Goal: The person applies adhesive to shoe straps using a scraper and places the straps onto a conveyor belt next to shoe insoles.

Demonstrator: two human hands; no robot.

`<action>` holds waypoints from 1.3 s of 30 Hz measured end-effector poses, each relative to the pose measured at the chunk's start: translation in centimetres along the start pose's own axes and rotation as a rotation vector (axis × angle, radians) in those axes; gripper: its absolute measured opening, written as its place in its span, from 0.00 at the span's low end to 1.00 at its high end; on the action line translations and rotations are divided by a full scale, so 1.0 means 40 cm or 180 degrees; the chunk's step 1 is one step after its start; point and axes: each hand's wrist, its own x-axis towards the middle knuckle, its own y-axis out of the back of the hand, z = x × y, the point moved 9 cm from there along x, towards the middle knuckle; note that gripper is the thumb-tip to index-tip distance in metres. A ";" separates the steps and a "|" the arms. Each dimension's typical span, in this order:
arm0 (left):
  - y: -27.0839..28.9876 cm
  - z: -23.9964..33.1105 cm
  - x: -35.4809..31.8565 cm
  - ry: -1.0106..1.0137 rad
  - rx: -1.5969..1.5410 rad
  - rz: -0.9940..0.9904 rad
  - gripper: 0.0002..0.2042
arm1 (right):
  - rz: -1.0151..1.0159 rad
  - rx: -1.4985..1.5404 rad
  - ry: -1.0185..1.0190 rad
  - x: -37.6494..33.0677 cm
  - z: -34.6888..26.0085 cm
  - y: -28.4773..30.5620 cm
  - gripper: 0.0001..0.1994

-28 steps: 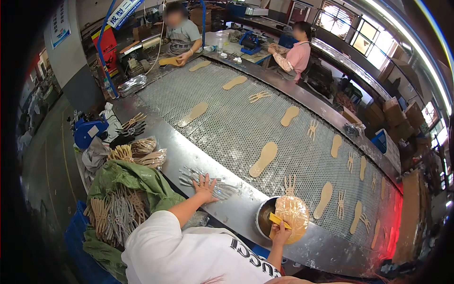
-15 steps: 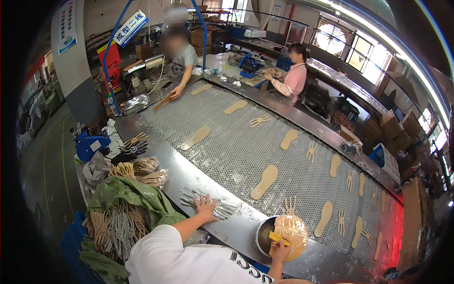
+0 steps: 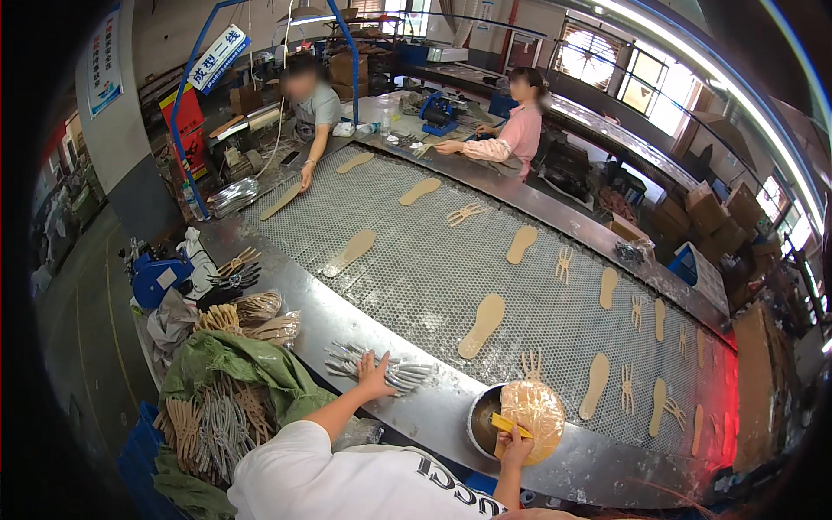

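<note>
My left hand (image 3: 374, 378) rests palm down on a spread of grey strappy shoe uppers (image 3: 407, 374) on the metal table edge, thumb apart from the fingers. In my right hand (image 3: 516, 445) is a yellow-handled tool (image 3: 510, 425), gripped over a round pot (image 3: 484, 407). The tool's working end is hidden. A tan, shiny, film-wrapped board (image 3: 539, 414) covers the right part of the pot. Just beyond it, a tan strappy upper (image 3: 530, 364) lies on the mesh conveyor (image 3: 416, 295). Tan insoles (image 3: 482, 326) lie spread along the conveyor.
At my left, a green sack (image 3: 286, 381) holds bundled uppers, with a blue tape dispenser (image 3: 162, 277) behind it. Across the conveyor, a person in grey (image 3: 319, 108) holds an insole at the belt's far left; another in pink (image 3: 523, 134) works at a side table.
My left hand's fingers have drawn closer together on the grey uppers. The person in grey has lowered an insole onto the belt. The person in pink has reached leftward.
</note>
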 end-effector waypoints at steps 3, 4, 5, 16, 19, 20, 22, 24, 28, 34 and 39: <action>-0.009 -0.020 0.017 -0.0122 -0.0245 -0.0012 0.42 | 0.0007 -0.0140 0.0158 0.016 0.005 0.012 0.09; -0.012 -0.033 0.024 -0.0144 -0.0353 -0.0003 0.38 | 0.0015 -0.0135 0.0150 0.011 0.011 0.019 0.09; -0.014 -0.036 0.029 -0.0153 -0.0348 -0.0014 0.38 | 0.0019 -0.0119 0.0109 0.009 0.008 0.013 0.08; 0.062 0.017 0.065 -0.0598 0.0901 0.0293 0.27 | 0.0049 0.0007 0.0086 0.005 0.007 0.008 0.08; 0.015 -0.017 0.097 -0.0876 0.0871 -0.0063 0.30 | -0.0018 0.0058 0.0040 0.014 0.010 0.000 0.07; 0.022 -0.012 0.106 -0.0886 0.0873 -0.0084 0.30 | 0.0003 0.0023 0.0075 0.014 0.007 0.001 0.07; 0.046 0.005 0.123 -0.0929 0.0774 -0.0453 0.30 | 0.0030 -0.0009 0.0100 0.004 0.002 0.005 0.07; 0.069 0.010 0.124 -0.0985 0.0817 -0.0472 0.29 | -0.0075 0.0161 0.0057 0.007 -0.004 -0.010 0.07; 0.125 0.075 0.096 -0.1311 0.1353 -0.0233 0.28 | -0.0037 0.0105 0.0060 -0.002 -0.007 -0.014 0.07; 0.176 0.124 0.063 -0.1461 0.1507 0.0025 0.23 | -0.0056 0.0018 0.0096 -0.007 -0.001 -0.006 0.07; 0.144 0.108 0.054 -0.1291 0.1158 -0.0199 0.24 | -0.0152 0.0110 0.0150 -0.002 -0.015 -0.021 0.07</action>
